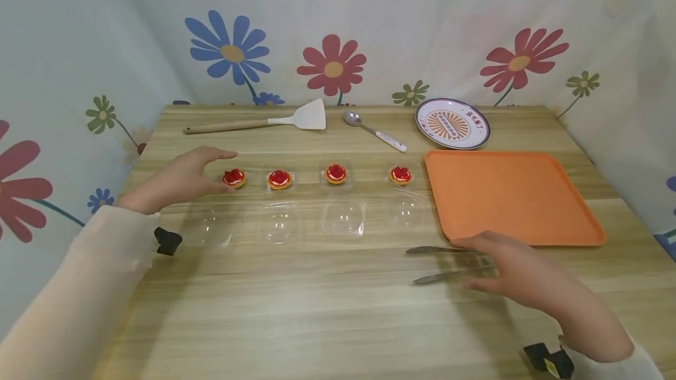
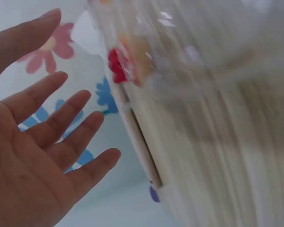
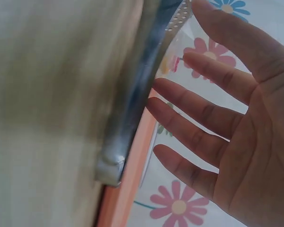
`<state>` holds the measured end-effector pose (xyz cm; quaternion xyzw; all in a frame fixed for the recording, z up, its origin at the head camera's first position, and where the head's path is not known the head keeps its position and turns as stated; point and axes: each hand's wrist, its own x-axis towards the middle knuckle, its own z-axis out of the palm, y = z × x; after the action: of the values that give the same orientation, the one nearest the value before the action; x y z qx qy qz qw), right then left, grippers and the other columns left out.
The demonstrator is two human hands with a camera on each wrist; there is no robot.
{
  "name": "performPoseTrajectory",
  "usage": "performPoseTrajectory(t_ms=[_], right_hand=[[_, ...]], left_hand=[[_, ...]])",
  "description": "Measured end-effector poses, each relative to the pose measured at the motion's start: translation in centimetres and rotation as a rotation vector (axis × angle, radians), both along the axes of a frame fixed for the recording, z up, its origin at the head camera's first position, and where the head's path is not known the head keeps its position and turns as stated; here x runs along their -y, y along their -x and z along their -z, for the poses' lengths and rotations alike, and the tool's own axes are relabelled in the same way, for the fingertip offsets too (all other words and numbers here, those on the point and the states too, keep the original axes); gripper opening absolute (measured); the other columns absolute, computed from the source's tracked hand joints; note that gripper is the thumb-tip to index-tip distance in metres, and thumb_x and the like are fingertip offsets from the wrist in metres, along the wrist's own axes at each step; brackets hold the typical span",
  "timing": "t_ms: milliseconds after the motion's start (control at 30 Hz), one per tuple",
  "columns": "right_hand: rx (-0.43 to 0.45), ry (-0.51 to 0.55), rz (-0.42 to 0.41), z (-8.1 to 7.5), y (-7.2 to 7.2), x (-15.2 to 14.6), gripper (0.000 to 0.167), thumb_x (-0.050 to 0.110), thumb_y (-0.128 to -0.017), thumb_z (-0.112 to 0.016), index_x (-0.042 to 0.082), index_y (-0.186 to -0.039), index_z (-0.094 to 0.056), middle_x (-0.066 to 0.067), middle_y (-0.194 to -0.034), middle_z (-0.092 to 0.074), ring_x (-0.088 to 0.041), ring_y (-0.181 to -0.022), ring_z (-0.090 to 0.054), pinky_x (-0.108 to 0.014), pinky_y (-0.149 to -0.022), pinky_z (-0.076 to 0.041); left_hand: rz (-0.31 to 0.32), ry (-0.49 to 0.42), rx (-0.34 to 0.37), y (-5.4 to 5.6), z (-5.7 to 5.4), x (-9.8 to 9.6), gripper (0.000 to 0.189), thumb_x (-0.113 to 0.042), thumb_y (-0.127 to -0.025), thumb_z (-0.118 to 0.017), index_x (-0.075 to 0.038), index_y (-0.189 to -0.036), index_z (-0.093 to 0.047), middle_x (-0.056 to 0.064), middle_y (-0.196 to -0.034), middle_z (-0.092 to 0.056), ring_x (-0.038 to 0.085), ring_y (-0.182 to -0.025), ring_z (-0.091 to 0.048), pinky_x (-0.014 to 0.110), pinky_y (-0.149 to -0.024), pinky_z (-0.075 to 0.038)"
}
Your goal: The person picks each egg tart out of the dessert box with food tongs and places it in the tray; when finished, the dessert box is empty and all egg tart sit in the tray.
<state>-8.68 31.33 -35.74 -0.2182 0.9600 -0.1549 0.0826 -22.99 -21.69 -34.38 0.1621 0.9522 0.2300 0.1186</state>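
Observation:
Red-topped tarts, the leftmost tart [image 1: 234,178] among them, stand in a row in clear plastic boxes whose lids lie folded toward me. My left hand [image 1: 182,179] is beside that leftmost tart, thumb and fingers spread. In the left wrist view the same hand [image 2: 47,137] has its fingers apart and grips nothing. Metal tongs [image 1: 430,249] lie on the table with their tips pointing left. Over their other end hovers my right hand [image 1: 520,277], which hides part of them. The right wrist view shows this hand [image 3: 236,127] with fingers extended beside the tongs [image 3: 132,99].
An orange tray [image 1: 520,198] lies on the right, with a patterned plate [image 1: 477,133] behind it. Along the back are a white spatula [image 1: 310,116] with a wooden handle and a spoon [image 1: 391,141]. A flowered curtain [image 1: 359,10] hangs behind the table.

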Motion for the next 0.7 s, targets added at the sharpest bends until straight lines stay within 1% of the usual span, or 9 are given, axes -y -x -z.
performPoseTrajectory(t_ms=[100,167,233,333,433,533,633,700], right_hand=[[0.011,0.008,0.023,0.4,-0.5,-0.3,0.065,0.032,-0.074,-0.088,0.016,-0.132,-0.063,-0.004,-0.122,-0.063,-0.029,-0.112,-0.06,-0.05,-0.088,-0.052],[0.011,0.012,0.04,0.7,-0.7,-0.5,0.066,0.031,-0.073,-0.088,0.017,-0.132,-0.063,-0.003,-0.122,-0.062,-0.028,-0.111,-0.061,-0.049,-0.087,-0.052],[-0.002,0.012,0.052,0.8,-0.9,-0.7,0.065,0.029,-0.072,-0.089,0.017,-0.131,-0.064,-0.002,-0.12,-0.062,-0.027,-0.109,-0.061,-0.049,-0.086,-0.052],[-0.018,-0.004,0.076,1.0,-1.1,-0.9,0.063,0.026,-0.071,-0.09,0.017,-0.129,-0.065,0.0,-0.117,-0.062,-0.026,-0.106,-0.062,-0.049,-0.084,-0.053],[-0.023,-0.035,0.102,1.2,-1.1,-1.1,0.06,0.025,-0.07,-0.09,0.017,-0.125,-0.067,0.0,-0.116,-0.063,-0.027,-0.104,-0.063,-0.05,-0.083,-0.053],[-0.011,-0.076,0.121,1.4,-1.1,-1.3,0.059,0.025,-0.07,-0.089,0.017,-0.124,-0.067,-0.002,-0.118,-0.064,-0.03,-0.106,-0.063,-0.053,-0.084,-0.052],[0.001,-0.115,0.136,1.7,-1.0,-1.5,0.061,0.024,-0.071,-0.089,0.015,-0.127,-0.065,-0.005,-0.118,-0.065,-0.033,-0.106,-0.063,-0.055,-0.083,-0.051],[0.005,-0.125,0.145,1.9,-0.9,-1.6,0.06,0.022,-0.072,-0.088,0.014,-0.127,-0.065,-0.005,-0.116,-0.065,-0.033,-0.104,-0.064,-0.055,-0.081,-0.051]], left_hand=[[0.011,0.016,0.013,0.6,0.9,1.1,0.077,-0.023,-0.086,-0.079,0.002,-0.148,-0.041,0.03,-0.149,-0.037,0.051,-0.136,-0.032,0.066,-0.107,-0.03],[0.018,0.02,0.027,1.0,1.4,1.7,0.079,-0.025,-0.086,-0.078,0.001,-0.15,-0.038,0.031,-0.15,-0.036,0.053,-0.134,-0.034,0.067,-0.105,-0.032],[0.02,0.014,0.048,1.4,1.8,2.1,0.082,-0.027,-0.086,-0.078,0.0,-0.151,-0.036,0.03,-0.151,-0.034,0.052,-0.134,-0.036,0.067,-0.104,-0.034],[0.026,0.014,0.089,2.1,2.2,2.6,0.084,-0.03,-0.087,-0.077,-0.002,-0.153,-0.033,0.029,-0.153,-0.033,0.051,-0.134,-0.037,0.067,-0.104,-0.033],[0.03,0.023,0.132,2.5,2.5,2.9,0.086,-0.034,-0.088,-0.076,-0.003,-0.154,-0.031,0.029,-0.153,-0.034,0.049,-0.136,-0.035,0.066,-0.106,-0.031],[0.026,0.032,0.158,2.7,2.8,3.2,0.089,-0.038,-0.087,-0.076,-0.004,-0.155,-0.029,0.03,-0.151,-0.036,0.048,-0.138,-0.034,0.066,-0.108,-0.029],[0.015,0.017,0.167,2.7,2.8,3.2,0.091,-0.038,-0.087,-0.076,-0.004,-0.155,-0.028,0.029,-0.149,-0.039,0.048,-0.138,-0.034,0.067,-0.107,-0.029],[0.007,0.015,0.171,2.8,2.6,3.1,0.091,-0.039,-0.086,-0.076,-0.004,-0.155,-0.028,0.029,-0.148,-0.041,0.049,-0.137,-0.035,0.067,-0.106,-0.03]])
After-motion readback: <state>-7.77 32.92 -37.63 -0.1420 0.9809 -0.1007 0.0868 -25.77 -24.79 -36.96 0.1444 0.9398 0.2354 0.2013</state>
